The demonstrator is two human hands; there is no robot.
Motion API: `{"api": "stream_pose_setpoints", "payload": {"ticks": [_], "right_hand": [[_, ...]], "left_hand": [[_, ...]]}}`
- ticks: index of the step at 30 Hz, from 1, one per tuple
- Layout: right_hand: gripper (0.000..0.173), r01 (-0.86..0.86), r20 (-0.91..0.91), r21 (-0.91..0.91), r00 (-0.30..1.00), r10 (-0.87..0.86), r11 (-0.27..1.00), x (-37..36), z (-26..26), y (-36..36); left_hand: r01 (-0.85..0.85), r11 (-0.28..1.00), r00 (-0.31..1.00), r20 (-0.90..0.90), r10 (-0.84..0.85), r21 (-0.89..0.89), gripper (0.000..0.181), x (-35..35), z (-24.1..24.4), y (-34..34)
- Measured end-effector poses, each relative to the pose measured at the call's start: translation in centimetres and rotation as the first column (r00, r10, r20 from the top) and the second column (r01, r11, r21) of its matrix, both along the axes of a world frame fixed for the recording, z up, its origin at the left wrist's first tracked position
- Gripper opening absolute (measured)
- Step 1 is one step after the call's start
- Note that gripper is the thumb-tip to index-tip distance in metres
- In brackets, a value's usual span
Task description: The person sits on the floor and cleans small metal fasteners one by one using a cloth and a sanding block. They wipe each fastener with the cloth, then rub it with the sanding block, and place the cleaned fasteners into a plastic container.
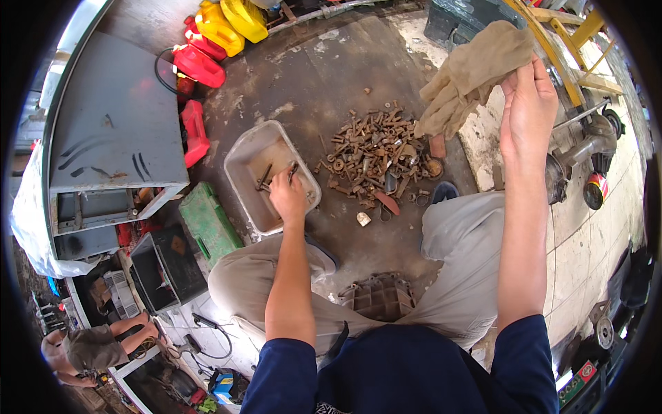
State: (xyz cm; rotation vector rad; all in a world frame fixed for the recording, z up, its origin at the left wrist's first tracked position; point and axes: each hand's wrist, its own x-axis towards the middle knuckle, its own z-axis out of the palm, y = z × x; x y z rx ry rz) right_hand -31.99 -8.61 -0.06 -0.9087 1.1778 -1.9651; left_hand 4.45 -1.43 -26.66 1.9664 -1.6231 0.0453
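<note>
My left hand (pixel 288 196) reaches into a grey plastic bin (pixel 240 155), its fingers bent over dark metal bolts (pixel 264 175). Whether the fingers grip one of them I cannot tell. Raised at the upper right, my right hand (pixel 530 111) pinches a crumpled brown cloth (pixel 473 64) by its edge; the cloth hangs to the left. Between the bin and the cloth, a heap of rusty bolts, nuts and other small metal parts (pixel 380 150) lies on the stained floor. A red flat piece (pixel 387 203) and a whitish lump (pixel 363 219) rest at the heap's near edge.
A ribbed metal casting (pixel 377 297) sits between my legs. Left of the bin are a green plastic case (pixel 209 222), red jerrycans (pixel 199 64) and a grey metal cabinet (pixel 119 114). A person (pixel 95 346) is at the lower left. A yellow frame (pixel 556 46) stands at the upper right.
</note>
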Motion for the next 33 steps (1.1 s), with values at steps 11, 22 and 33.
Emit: {"api": "stream_pose_setpoints", "payload": {"ticks": [11, 22, 33], "right_hand": [[0.026, 0.021, -0.078, 0.008, 0.997, -0.020, 1.000, 0.6, -0.9, -1.5], [0.028, 0.106, -0.014, -0.031, 0.994, -0.107, 0.994, 1.2, -0.6, -1.7], [0.028, 0.027, -0.080, -0.131, 0.996, -0.038, 0.991, 1.4, -1.6, -1.7]], "left_hand": [[0.484, 0.791, 0.875, -0.201, -0.440, 0.374, 0.023, -10.4, -5.6, -0.5], [0.195, 0.851, 0.954, -0.296, -0.049, 0.488, 0.040, -12.4, -10.1, -3.5], [0.101, 0.746, 0.989, -0.147, -0.005, 0.658, 0.038, -13.0, -10.2, -6.9]]}}
